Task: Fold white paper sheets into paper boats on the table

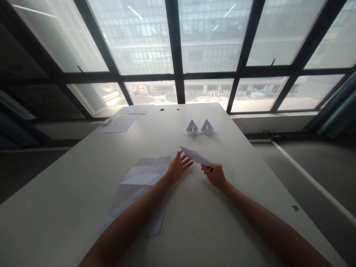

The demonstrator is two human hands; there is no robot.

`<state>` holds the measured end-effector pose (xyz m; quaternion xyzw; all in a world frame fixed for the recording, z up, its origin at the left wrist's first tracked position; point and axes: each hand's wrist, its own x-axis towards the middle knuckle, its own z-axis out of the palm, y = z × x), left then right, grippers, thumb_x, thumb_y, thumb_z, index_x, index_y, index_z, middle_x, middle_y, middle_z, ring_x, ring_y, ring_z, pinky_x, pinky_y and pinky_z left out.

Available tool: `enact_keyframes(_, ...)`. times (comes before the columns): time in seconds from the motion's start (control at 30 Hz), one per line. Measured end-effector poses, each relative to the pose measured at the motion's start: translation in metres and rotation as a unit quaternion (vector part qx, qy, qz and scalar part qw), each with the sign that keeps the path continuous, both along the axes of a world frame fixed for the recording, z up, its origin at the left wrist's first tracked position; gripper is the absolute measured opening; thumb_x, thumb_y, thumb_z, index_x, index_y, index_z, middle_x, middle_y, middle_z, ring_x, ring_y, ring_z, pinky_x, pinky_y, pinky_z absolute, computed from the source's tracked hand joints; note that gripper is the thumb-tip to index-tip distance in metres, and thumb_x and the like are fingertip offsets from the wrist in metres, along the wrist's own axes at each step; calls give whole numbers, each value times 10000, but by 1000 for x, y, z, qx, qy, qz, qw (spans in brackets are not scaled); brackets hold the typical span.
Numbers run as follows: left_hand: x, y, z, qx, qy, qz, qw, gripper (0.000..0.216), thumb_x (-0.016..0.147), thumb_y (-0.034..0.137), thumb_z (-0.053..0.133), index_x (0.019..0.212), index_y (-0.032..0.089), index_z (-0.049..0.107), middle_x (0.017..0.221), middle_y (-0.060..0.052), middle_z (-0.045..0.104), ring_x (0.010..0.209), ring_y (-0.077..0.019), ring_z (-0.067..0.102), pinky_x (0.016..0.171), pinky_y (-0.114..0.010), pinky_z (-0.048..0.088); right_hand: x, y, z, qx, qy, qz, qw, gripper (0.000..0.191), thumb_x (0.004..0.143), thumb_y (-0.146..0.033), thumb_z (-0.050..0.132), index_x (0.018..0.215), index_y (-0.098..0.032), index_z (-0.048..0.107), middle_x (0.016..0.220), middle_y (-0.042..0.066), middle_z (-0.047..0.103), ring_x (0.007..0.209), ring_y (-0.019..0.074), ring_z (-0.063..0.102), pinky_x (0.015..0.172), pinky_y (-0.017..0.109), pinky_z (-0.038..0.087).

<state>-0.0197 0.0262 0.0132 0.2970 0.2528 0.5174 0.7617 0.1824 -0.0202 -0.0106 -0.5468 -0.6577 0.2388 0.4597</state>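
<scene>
Pinching a folded paper (pixel 198 156) by its near right end with the fingers of the right hand (pixel 216 175), just above the desk (pixel 250 178). Spreading the left hand (pixel 178 167) open, fingers loose and holding nothing, tips just beside the paper's left part. Left of that hand, a creased sheet (pixel 147 170) flat on the desk; farther off, two paper boats (pixel 192 127) side by side.
</scene>
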Motion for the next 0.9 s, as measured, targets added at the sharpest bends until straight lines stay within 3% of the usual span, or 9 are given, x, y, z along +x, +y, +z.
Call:
enact_keyframes(0.07,7,-9,3,-7,18,-81,997,511,800,564,706,1189,242,629,1258,-124,621,1083,-291,643,966,-459,487,1,-2,2,55,-85,-4,995,346,898,-377,549,659,-171,689,623,68,670,547,160,577,590,262,406)
enact_keyframes(0.13,12,-15,5,-3,39,-110,993,443,799,510,731,1127,226,641,1250,-128,622,1056,-294,653,948,-457,496,0,-4,5,85,-163,6,983,316,910,-329,528,669,-178,667,655,62,665,581,147,572,616,247,383)
enact_keyframes(0.27,12,-17,5,7,76,-97,992,297,808,334,730,1058,220,618,1183,-95,647,962,-243,674,850,-395,544,-6,-10,13,85,-270,35,958,253,924,-282,512,754,-186,673,736,59,683,658,143,598,633,226,357)
enact_keyframes(0.37,8,-13,1,-9,89,-83,993,256,791,234,664,1037,195,606,1030,-69,683,898,-218,682,798,-359,560,-6,-10,16,75,-290,74,951,217,929,-245,497,849,-206,695,813,58,704,756,165,627,674,232,384)
enact_keyframes(0.47,7,-12,-5,-30,114,-52,992,244,746,191,628,986,149,617,889,-77,693,839,-225,691,777,-343,561,-3,-5,15,65,-225,112,966,248,890,-167,492,997,-239,704,921,46,722,884,188,642,759,257,428)
enact_keyframes(0.57,10,-13,-11,-17,172,-26,985,279,720,198,676,989,151,617,841,-60,692,764,-210,688,730,-322,551,1,2,11,9,-62,93,994,262,905,-209,467,1031,-218,696,892,40,724,809,181,655,742,276,469)
enact_keyframes(0.7,13,-18,-8,108,275,-31,955,320,715,257,723,1008,151,649,916,-55,704,824,-203,669,748,-281,516,1,6,12,-50,131,105,985,280,927,-399,490,876,-177,653,703,17,652,627,163,612,622,274,483)
enact_keyframes(0.8,16,-22,-2,202,368,-40,907,280,735,259,702,984,131,688,926,-60,708,876,-220,651,761,-267,499,-3,3,15,-75,174,146,971,280,879,-437,564,791,-176,617,679,8,626,616,157,599,599,266,471)
enact_keyframes(0.9,18,-26,0,236,411,-40,880,262,748,261,690,966,115,702,852,-50,702,816,-211,643,725,-263,496,-5,1,18,-86,168,160,969,248,853,-408,580,780,-174,617,690,3,616,616,151,587,594,258,452)
